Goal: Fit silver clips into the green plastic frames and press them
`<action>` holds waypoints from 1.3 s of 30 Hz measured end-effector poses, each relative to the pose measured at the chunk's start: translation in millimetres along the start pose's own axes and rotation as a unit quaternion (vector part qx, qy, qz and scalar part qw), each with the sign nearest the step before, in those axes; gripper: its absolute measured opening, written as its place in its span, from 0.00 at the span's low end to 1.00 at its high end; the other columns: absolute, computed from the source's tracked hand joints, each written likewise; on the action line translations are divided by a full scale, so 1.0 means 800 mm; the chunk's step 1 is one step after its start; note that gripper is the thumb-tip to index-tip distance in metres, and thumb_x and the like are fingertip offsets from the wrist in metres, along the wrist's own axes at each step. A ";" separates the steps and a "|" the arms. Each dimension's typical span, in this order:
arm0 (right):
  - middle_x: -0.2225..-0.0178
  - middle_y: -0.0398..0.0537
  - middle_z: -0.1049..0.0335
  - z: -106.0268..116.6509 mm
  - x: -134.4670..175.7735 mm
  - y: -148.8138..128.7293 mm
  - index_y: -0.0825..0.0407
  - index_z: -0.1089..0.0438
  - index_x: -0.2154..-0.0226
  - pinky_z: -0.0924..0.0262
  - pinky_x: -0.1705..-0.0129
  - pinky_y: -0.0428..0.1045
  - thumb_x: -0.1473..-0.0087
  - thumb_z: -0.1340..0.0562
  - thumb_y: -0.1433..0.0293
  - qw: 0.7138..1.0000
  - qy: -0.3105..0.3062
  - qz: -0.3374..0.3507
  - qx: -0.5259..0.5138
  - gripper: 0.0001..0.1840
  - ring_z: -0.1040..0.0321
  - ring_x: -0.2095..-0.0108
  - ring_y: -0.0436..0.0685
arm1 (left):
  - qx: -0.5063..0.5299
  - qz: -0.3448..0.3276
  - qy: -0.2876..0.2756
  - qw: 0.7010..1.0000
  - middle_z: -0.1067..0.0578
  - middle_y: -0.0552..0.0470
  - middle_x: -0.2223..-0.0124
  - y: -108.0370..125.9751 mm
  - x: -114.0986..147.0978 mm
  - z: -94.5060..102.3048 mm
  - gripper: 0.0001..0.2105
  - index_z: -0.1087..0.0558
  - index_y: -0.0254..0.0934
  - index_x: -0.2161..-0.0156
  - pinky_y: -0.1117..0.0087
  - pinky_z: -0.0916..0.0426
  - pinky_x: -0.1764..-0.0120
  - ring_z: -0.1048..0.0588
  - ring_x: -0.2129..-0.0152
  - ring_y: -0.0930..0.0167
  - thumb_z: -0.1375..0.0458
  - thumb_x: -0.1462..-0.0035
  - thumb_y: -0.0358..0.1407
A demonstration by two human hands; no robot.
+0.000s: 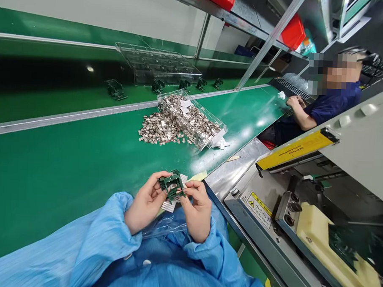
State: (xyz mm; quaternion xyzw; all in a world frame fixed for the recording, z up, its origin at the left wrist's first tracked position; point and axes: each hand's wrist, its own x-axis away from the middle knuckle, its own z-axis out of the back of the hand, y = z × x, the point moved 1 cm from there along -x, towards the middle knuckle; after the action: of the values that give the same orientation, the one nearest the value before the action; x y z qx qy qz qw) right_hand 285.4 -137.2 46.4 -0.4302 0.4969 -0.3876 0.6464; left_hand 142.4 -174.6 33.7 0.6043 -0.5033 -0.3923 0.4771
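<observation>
A dark green plastic frame part (pixel 171 185) with an open middle is held up between my two hands, close to the bench's near edge. My left hand (pixel 147 203) pinches its left side between thumb and fingers. On the other side, my right hand (pixel 197 209) has its fingertips closed on the part's right edge; whether a small piece is also in them I cannot make out. Behind and below the part shows a white striped sheet (pixel 169 206), partly hidden. Farther off, a clear plastic box (pixel 223 134) full of small metal pieces (pixel 160 129) lies with more of them heaped beside it.
Similar green parts (pixel 116 90) stand in a row on the dark green belt (pixel 53 99), near a clear tray (pixel 163 66). At right is a machine (pixel 255 205) with a hand-injury warning label. Another person (pixel 329 98) sits farther along the bench.
</observation>
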 end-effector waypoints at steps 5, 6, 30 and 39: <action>0.57 0.51 0.37 -0.031 -0.002 0.001 0.49 0.24 0.71 0.40 0.52 0.55 0.48 0.35 0.70 0.998 0.020 -0.032 0.045 0.03 0.36 0.54 0.60 | 0.013 -0.011 -0.006 1.000 0.25 0.45 0.53 0.004 0.000 -0.003 0.16 0.38 0.38 0.49 0.69 0.30 0.51 0.24 0.54 0.68 0.43 0.42 0.36; 0.57 0.51 0.37 -0.034 -0.002 0.000 0.50 0.25 0.71 0.40 0.52 0.56 0.47 0.35 0.70 0.998 0.025 -0.033 0.050 0.03 0.37 0.53 0.61 | 0.016 -0.010 -0.005 1.000 0.24 0.45 0.54 0.005 0.001 -0.003 0.16 0.38 0.38 0.50 0.68 0.30 0.51 0.24 0.55 0.68 0.44 0.42 0.36; 0.55 0.52 0.31 -0.048 0.003 0.011 0.51 0.38 0.71 0.37 0.50 0.55 0.50 0.33 0.66 0.978 0.040 -0.103 -0.175 0.12 0.33 0.53 0.60 | 0.026 -0.016 0.034 0.999 0.25 0.43 0.51 0.009 0.018 -0.010 0.19 0.37 0.38 0.51 0.69 0.28 0.55 0.24 0.56 0.66 0.40 0.45 0.40; 0.42 0.55 0.40 0.025 0.000 -0.025 0.47 0.42 0.42 0.36 0.51 0.55 0.52 0.29 0.59 0.991 -0.111 0.027 -0.063 0.38 0.41 0.44 0.64 | -0.050 -0.017 -0.033 0.998 0.24 0.44 0.53 0.034 0.017 -0.008 0.19 0.36 0.39 0.49 0.68 0.27 0.57 0.23 0.58 0.66 0.40 0.44 0.41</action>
State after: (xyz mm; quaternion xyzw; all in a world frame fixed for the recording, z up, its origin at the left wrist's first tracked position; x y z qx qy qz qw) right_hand 303.8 -140.5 67.7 -0.4969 0.4569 -0.2874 0.6795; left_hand 144.9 -187.9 61.4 0.5747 -0.4881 -0.4449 0.4833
